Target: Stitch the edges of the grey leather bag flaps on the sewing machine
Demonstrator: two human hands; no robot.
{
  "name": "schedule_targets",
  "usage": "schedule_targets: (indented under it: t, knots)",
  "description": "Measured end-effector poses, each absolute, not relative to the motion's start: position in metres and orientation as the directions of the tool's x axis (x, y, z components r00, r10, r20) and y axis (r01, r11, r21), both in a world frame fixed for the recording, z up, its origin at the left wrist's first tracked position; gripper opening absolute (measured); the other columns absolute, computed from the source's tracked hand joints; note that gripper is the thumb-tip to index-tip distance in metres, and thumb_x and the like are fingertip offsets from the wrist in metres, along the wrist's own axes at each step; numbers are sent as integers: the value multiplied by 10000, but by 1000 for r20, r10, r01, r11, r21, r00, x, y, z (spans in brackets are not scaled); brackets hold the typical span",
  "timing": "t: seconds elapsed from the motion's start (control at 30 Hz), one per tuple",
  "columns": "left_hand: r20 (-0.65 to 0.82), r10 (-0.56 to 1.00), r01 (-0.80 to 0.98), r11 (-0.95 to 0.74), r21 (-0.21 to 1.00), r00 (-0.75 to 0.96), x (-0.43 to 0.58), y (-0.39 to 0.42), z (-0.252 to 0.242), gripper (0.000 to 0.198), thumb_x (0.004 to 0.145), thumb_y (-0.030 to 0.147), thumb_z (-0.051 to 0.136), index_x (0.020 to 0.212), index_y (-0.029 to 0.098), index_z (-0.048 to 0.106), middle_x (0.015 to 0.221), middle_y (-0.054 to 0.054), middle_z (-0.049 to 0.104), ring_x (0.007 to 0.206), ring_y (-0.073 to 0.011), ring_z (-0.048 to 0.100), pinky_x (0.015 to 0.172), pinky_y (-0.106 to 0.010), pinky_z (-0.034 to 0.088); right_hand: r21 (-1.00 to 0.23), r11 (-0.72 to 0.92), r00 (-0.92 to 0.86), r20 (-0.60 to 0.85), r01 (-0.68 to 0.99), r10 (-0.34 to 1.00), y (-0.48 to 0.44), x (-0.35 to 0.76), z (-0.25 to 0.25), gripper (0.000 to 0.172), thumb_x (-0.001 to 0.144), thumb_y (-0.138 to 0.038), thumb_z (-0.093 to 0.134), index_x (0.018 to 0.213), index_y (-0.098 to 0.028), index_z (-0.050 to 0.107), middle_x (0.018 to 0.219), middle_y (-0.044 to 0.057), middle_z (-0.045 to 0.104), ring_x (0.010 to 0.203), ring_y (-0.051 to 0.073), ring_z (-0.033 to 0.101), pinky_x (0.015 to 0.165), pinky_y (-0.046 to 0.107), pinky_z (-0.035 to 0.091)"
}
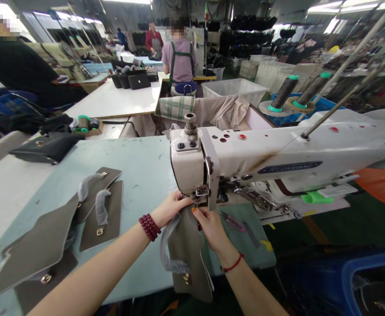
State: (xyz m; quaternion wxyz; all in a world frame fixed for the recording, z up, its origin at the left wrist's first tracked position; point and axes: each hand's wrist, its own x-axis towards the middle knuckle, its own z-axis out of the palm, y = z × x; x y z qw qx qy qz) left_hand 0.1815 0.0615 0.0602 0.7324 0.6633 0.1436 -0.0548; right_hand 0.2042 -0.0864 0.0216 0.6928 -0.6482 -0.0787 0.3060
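Note:
A grey-brown leather bag panel [189, 252] hangs over the table's front edge, its upper end under the head of the white sewing machine [187, 158]. Near the needle, my left hand [171, 210] grips the panel's left side, thumb on top and the other fingers partly hidden. My right hand [212, 226] pinches its right edge, close to the presser foot area. A plastic-wrapped handle [166, 250] with a gold buckle [186, 278] is attached to the panel. The needle itself is hard to make out.
More panels [44, 237] with wrapped handles lie on the left of the pale green tabletop [140, 162]. Pink-handled thread snips [233, 223] rest right of my right hand. A black bag [46, 147] and thread cones [283, 94] stand farther off; several people work beyond.

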Motion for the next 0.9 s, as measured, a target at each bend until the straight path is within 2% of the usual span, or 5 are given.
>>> schedule_targets:
  t: [0.33,0.5,0.63,0.73,0.9]
  knots:
    - [-198,315,201,23,979,928,169,54,50,303,810,392,586,971,161,697,1011,-69,724,952,-237,649,846,-335,508,-978,-112,740,-207,-177,640,-103,230,44,311,788,-335,596,539,-152,555,501,-48,435,486,85,351,457,188,248]
    - [-40,509,130,-142,981,860,131,59,14,412,878,375,476,1239,195,560,1380,-82,498,1301,-227,414,1120,-381,260,-985,-119,738,-172,-124,652,-120,220,46,324,783,-302,631,512,-156,529,485,-57,414,488,87,348,471,190,248]
    - [-31,459,128,-182,975,888,101,40,-14,618,847,449,543,1394,211,380,1488,-121,358,1322,-274,403,1095,-431,324,-987,-129,814,-149,-92,561,-127,188,26,292,825,-377,599,649,-145,632,581,-8,566,550,133,475,499,201,350]
    - [-77,447,153,-136,979,891,100,19,-14,664,799,535,580,1364,212,444,1435,-132,446,1336,-338,377,1112,-501,295,-987,-142,874,-136,-78,466,-126,163,9,324,867,-432,547,782,-137,652,704,42,645,653,178,555,567,225,422]
    - [-177,411,179,35,983,894,112,4,16,425,822,491,578,1186,275,620,1293,-71,600,1236,-332,509,1018,-420,461,-981,-190,917,-101,-28,387,-125,142,6,366,916,-462,468,759,-157,596,706,51,624,668,182,554,595,234,423]
